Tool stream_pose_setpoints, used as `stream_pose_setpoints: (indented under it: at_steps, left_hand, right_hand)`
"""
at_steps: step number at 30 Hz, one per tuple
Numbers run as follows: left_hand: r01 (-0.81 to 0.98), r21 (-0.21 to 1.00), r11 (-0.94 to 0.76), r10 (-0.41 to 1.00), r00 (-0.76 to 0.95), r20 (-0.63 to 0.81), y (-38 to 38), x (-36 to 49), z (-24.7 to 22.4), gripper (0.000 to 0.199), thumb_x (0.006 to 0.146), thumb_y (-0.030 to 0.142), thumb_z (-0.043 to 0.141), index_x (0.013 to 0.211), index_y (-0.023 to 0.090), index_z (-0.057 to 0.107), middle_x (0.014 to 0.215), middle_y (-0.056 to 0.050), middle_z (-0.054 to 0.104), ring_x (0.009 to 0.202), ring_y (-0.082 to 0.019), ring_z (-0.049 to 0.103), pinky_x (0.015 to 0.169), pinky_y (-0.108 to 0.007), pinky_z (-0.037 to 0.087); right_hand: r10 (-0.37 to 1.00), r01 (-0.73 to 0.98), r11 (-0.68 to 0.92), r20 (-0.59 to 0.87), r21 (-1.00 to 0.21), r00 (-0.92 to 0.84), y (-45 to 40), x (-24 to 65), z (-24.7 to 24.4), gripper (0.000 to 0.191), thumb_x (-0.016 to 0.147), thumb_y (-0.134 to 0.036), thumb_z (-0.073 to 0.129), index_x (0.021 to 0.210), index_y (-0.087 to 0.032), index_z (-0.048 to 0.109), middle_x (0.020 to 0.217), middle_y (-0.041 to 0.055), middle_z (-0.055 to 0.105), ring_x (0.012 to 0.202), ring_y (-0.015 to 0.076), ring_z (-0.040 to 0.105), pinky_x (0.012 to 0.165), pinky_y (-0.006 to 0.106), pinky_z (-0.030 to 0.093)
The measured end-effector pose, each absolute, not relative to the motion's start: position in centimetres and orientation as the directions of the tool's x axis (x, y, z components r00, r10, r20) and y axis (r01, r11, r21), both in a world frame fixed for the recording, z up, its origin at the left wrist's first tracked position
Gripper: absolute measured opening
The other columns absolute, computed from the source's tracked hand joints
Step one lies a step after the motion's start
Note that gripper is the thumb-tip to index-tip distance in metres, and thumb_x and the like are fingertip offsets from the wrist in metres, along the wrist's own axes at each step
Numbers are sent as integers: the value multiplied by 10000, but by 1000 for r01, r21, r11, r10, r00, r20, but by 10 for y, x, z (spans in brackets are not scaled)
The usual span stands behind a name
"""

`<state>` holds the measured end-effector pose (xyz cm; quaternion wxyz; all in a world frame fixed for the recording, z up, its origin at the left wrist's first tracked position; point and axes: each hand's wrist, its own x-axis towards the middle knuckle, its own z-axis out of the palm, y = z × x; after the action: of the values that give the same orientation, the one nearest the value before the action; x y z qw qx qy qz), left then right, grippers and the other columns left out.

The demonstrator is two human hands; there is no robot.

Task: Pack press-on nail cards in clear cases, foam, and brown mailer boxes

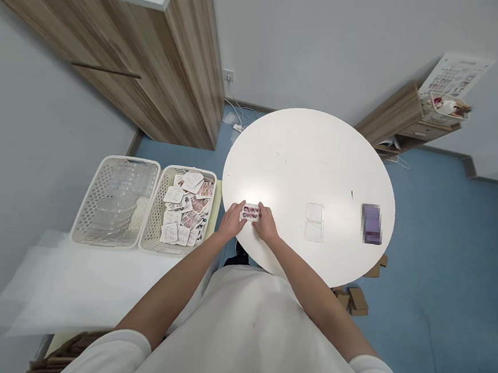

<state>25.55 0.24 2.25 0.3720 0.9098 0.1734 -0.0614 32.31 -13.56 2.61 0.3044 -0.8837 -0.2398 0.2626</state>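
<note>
Near the left front edge of the white round table, a small white card of press-on nails (251, 212) lies between my two hands, its dark red pieces in two rows. My left hand (232, 221) grips the card's left side between thumb and fingers. On the opposite side, my right hand (265, 223) pinches the right edge. To the right of my hands sits a clear plastic case (314, 232), opened out flat in two halves.
The table (303, 150) also bears a purple item (372, 225), blurred, at the right. Left of it stand a basket of nail cards (151, 225) and a basket of clear cases (83, 214). A wooden cabinet (190, 61) rises at the back left; cardboard boxes (357, 301) lie on the floor.
</note>
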Motion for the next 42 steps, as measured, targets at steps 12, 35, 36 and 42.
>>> stream_pose_setpoints:
  at_steps: [12, 35, 36, 42]
  left_hand:
    - [164, 779, -605, 12, 980, -198, -92, 248, 37, 661, 722, 185, 535, 1317, 241, 254, 1017, -54, 460, 810, -169, 510, 725, -308, 448]
    - [220, 640, -737, 31, 956, -293, -204, 298, 51, 631, 657, 320, 639, 1228, 226, 388, 1049, -73, 462, 970, -231, 473, 805, -346, 407]
    - [229, 636, -737, 46, 956, -291, -204, 303, 51, 629, 656, 317, 641, 1226, 226, 390, 1053, -75, 458, 970, -231, 473, 806, -346, 405]
    - [296, 622, -725, 123, 944, -305, -206, 324, 46, 631, 656, 255, 641, 1229, 226, 379, 1077, -85, 436, 1001, -231, 468, 810, -322, 394]
  right_hand:
    - [492, 148, -663, -278, -733, 825, -259, 297, 38, 708, 722, -136, 493, 1347, -251, 183, 1127, 70, 419, 1023, 194, 472, 881, 373, 418]
    - [660, 344, -596, -199, -726, 725, -391, 372, 33, 641, 659, -328, 628, 1242, -230, 381, 1187, 86, 393, 1126, 260, 359, 924, 423, 356]
    - [659, 346, -605, -208, -717, 723, -389, 378, 33, 639, 657, -329, 629, 1239, -228, 384, 1195, 86, 387, 1131, 259, 354, 923, 416, 355]
    - [646, 339, -658, -272, -673, 713, -376, 399, 26, 656, 661, -315, 624, 1253, -223, 358, 1182, 80, 414, 1104, 242, 380, 888, 372, 366]
